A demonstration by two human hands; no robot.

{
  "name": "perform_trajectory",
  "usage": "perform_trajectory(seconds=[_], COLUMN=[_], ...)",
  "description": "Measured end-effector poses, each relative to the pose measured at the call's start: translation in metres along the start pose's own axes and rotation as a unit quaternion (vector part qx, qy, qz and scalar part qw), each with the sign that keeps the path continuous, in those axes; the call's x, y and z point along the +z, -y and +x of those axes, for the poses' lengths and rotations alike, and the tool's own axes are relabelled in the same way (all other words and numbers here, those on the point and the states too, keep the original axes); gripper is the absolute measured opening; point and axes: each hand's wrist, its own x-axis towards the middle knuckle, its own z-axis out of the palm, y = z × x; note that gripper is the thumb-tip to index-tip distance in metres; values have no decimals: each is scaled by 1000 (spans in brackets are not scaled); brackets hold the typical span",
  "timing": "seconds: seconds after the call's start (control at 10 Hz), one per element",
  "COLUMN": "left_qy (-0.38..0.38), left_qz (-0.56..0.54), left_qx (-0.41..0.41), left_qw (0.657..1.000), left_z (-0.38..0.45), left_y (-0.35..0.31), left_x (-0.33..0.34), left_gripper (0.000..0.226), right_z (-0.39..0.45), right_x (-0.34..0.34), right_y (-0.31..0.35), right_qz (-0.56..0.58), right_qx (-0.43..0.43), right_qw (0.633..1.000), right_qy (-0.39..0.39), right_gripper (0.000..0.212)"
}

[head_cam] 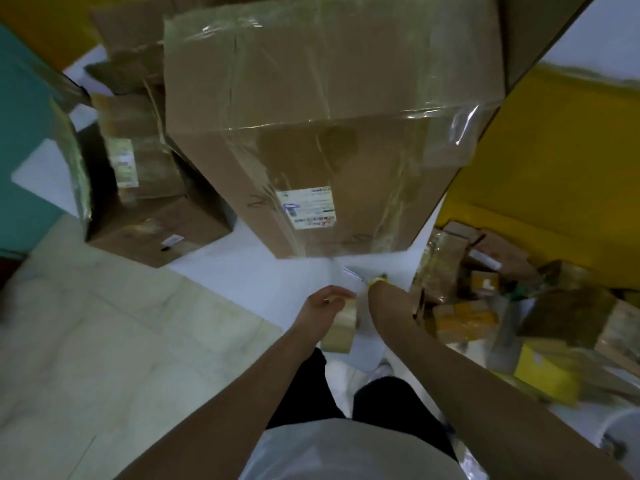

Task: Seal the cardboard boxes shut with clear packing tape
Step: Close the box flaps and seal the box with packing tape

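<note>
Fingers (332,294) of the left hand (320,303) are curling shut around the tan roll of clear packing tape (341,327); the right hand (375,284) is stretching a strip out, though its fingers are hidden, so I cannot tell their grip. At twelve o'clock, the big brown cardboard box (325,126) is already showing glossy tape across top and front. Smaller cardboard boxes (149,188) at ten o'clock are looking partly taped; more sealing is probably waiting.

Large box (325,116) ahead; smaller boxes (149,188) left; packages (512,306) right.
</note>
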Motion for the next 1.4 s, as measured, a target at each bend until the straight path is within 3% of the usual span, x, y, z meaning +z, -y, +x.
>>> perform_trajectory(seconds=[0.1,0.3,0.5,0.7,0.8,0.9,1.0,1.1,1.2,1.3,1.4], left_qy=[26,54,57,44,45,43,54,70,68,63,60], left_qz=[11,25,17,-21,-23,-34,-80,-117,-122,-109,-88], left_qx=[-4,-16,-17,-41,-49,-42,-27,11,33,61,90], left_qw=[1000,998,998,998,998,998,995,991,990,990,990], left_z=[6,19,28,28,24,14,0,-14,-29,-46,-59], left_y=[4,-3,-5,-7,-11,-21,-45,-71,-98,-123,-139], left_x=[-5,-17,-23,-21,-20,-19,-20,-21,-17,-14,-11], left_gripper=[27,27,27,36,34,32,20,20,25,17,17], right_z=[16,22,31,23,22,0,-50,-104,-126,-99,-67], right_x=[19,6,31,37,33,-2,-73,-158,-227,-258,-251], right_y=[2,5,-3,-16,-21,-17,-17,-23,-27,-29,-41], right_qz=[-38,4,-20,-73,33,141,212,180,80,-46,-96], right_qx=[22,28,36,5,-20,-8,9,-118,-250,-303,-310], right_qw=[999,999,992,992,981,928,819,685,631,655,684], right_qy=[-27,-37,-119,-102,-192,-346,-533,-696,-730,-691,-653], right_gripper=[40,62,70,47,26,15,30,22,16,26,30])
